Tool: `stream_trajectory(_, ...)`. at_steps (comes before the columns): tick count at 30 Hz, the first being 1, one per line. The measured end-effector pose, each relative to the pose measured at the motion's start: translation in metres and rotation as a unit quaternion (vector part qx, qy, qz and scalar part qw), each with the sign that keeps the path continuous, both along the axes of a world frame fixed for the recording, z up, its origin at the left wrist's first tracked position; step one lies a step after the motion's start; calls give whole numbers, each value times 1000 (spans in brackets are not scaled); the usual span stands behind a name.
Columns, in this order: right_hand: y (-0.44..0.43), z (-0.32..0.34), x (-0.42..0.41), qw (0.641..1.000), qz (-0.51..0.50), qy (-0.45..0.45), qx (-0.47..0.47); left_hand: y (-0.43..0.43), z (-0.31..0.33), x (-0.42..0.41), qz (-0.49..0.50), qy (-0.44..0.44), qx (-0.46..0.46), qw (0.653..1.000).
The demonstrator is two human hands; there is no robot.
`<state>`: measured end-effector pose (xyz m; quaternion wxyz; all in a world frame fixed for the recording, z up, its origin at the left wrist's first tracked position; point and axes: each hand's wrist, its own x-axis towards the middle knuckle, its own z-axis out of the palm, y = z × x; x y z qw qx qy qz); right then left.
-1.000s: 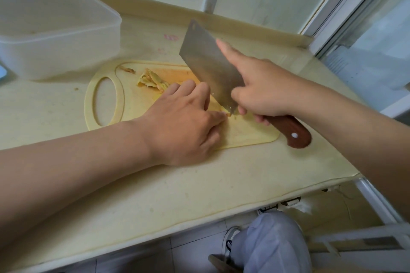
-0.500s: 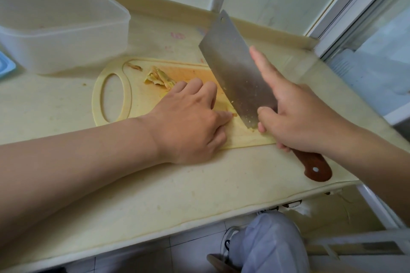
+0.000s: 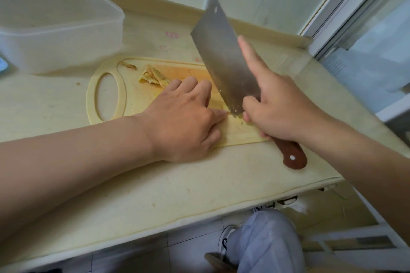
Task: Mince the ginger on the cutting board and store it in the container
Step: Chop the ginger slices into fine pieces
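Left hand (image 3: 184,115), centre frame: fingers (image 3: 190,83) curled, knuckles forward, pressed down on the board, thumb pointing at the heel of the blade. What is under them is hidden; cannot tell if they hold ginger. Right hand (image 3: 281,111), right of centre: three fingers and thumb wrapped round the cleaver (image 3: 224,60) where blade meets handle, index finger laid straight up the flat of the blade.

Pale yellow counter (image 3: 155,184) fills most of the frame, stained, with its front edge running across the lower part. Clear plastic container (image 3: 55,29) is in the upper left, standing on the counter, apart from the board; nothing visible in it. Cream cutting board (image 3: 137,99) is at centre, its oval handle hole to the left and an orange stain along its far edge. Cleaver is tilted, tip high toward upper centre, heel down at the board just right of the left thumb; brown wooden handle (image 3: 290,153) sticks out below the right hand, past the board's edge.

Sliced ginger (image 3: 153,76) lies in a small heap on the board, just above and left of the left knuckles. Minced bits (image 3: 235,111) cling to the blade heel and lie beneath it. One scrap (image 3: 129,66) is at the board's upper left corner.

Lower frame: a leg in pale trousers (image 3: 266,241) and a shoe (image 3: 226,237) on tile.
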<state>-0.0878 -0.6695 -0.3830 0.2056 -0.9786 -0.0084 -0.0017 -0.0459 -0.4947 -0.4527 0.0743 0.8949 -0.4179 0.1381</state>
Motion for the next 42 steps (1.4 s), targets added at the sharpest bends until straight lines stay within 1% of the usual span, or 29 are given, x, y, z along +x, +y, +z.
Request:
stream_trajectory(3, -5, -2, -13, 1000, -6, -12, 4, 0, 1, -1, 1, 4, -2, 1000)
stream_trajectory(5, -7, 0, -14, 1000, 1, -4, -15, -1, 0, 0, 1, 5, -2, 1000)
stream_trajectory(8, -5, 6, -5, 998, 21, 26, -44, 0, -1, 0, 0, 1, -5, 1000)
stream_trajectory(11, 0, 14, 9, 995, 29, 76, -62, 0, -1, 0, -2, -1, -9, 1000)
stream_trajectory(14, 9, 16, 26, 993, 24, 98, -62, 0, -3, 2, -5, -9, -13, 1000)
stream_trajectory(19, 18, 14, 38, 996, 16, 77, -39, 0, -4, 2, -4, -13, -15, 1000)
stream_trajectory(25, 6, 5, 13, 999, 4, 32, -2, 0, -2, 0, 10, -10, -13, 1000)
stream_trajectory(29, 0, 5, -7, 1000, 6, 24, 0, 0, -3, 1, 12, -5, -13, 1000)
stream_trajectory(34, -4, 0, -20, 1000, 3, -15, 1, 1, -2, 1, 10, -2, -14, 1000)
stream_trajectory(42, -5, 6, -9, 999, 21, 27, -28, 2, -4, 2, 3, -14, -29, 999)
